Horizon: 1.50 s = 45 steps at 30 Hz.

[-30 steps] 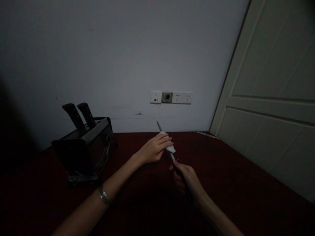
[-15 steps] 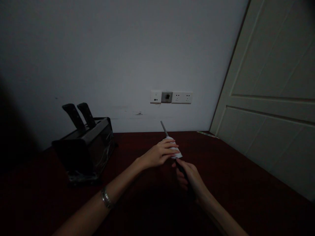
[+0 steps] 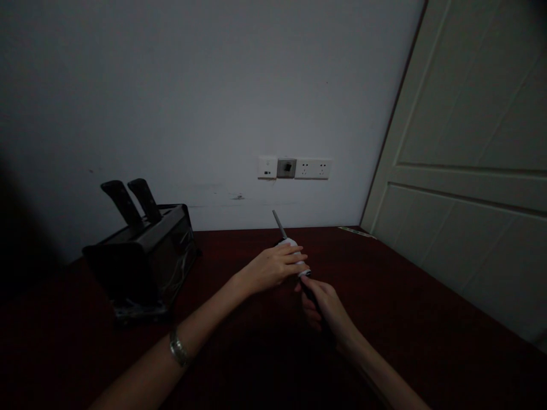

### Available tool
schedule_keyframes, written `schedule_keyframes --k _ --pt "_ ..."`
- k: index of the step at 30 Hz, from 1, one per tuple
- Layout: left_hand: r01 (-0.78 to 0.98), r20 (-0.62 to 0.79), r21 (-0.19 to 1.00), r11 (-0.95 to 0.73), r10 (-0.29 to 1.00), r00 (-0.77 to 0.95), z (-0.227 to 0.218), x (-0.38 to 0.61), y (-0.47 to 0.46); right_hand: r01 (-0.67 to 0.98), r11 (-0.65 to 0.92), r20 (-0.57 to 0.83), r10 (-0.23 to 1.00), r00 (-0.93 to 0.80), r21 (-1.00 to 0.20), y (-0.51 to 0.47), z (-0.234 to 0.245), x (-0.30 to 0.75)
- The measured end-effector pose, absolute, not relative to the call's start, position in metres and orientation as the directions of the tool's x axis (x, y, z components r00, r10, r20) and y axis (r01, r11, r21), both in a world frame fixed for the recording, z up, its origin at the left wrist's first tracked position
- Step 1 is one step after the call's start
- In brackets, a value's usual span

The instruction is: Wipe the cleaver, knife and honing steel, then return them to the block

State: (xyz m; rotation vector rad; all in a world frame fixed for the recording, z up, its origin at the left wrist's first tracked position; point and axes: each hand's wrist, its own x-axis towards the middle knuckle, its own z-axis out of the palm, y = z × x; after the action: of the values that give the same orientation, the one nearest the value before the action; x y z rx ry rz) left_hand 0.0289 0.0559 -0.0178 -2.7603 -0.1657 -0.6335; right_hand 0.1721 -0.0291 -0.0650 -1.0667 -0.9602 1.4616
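Observation:
My right hand (image 3: 321, 306) is closed round the dark handle of a thin metal rod or blade (image 3: 279, 224) that points up and away toward the wall. My left hand (image 3: 273, 265) is wrapped over a white cloth (image 3: 294, 245) folded round the rod, just above my right hand. Only the grey tip of the rod shows beyond the cloth. Both hands hover over the dark red table (image 3: 419, 319). A metal bracelet sits on my left wrist.
A black knife block (image 3: 145, 256) with two black handles (image 3: 132, 203) sticking up stands on the table at the left. Wall sockets (image 3: 294, 168) sit on the white wall behind. A pale door (image 3: 470, 171) runs along the table's right side.
My left hand slid the white cloth down the rod toward the handle; it now meets my right hand. The view shifted slightly.

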Motion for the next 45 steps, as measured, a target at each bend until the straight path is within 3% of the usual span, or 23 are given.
schedule_keyframes --k 5,19,45 --pt "0.184 0.454 -0.403 -0.896 -0.021 0.891 -0.017 0.029 0.049 -0.24 -0.143 -0.131 0.989 -0.064 -0.96 -0.033 -0.063 0.169" --pt "0.079 0.591 -0.44 -0.895 -0.222 0.776 -0.024 0.016 0.081 -0.233 -0.117 -0.108 0.993 -0.049 -0.965 -0.037 -0.065 0.159" --pt "0.317 0.579 -0.243 -0.917 0.125 0.806 0.014 0.005 0.175 -0.296 -0.22 -0.221 0.975 -0.031 -0.93 -0.037 -0.067 0.153"
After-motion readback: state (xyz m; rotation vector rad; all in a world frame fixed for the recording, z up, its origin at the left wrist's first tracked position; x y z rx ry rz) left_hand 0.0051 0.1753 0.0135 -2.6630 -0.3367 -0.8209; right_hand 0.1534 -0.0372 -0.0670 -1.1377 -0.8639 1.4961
